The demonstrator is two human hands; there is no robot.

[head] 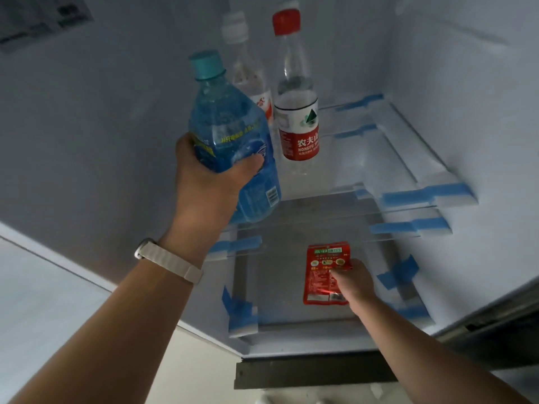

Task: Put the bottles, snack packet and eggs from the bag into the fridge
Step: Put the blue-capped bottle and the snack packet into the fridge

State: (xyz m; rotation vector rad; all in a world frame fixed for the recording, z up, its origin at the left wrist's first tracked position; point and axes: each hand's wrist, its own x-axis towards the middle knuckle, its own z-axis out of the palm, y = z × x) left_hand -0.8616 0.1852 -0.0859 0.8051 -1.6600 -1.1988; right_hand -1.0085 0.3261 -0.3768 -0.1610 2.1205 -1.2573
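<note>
My left hand grips a blue bottle with a teal cap, tilted, at the front left of the upper glass shelf. Behind it on that shelf stand a clear bottle with a red cap and red label and a clear bottle with a white cap, partly hidden by the blue one. Lower down, my right hand holds a red snack packet by its right edge, flat over the lower shelf. No eggs or bag are in view.
The fridge's white left wall and right wall close in the shelves. Blue tape strips hold the shelf rails and corners. The right part of the upper shelf is bare glass. A dark ledge runs below the fridge opening.
</note>
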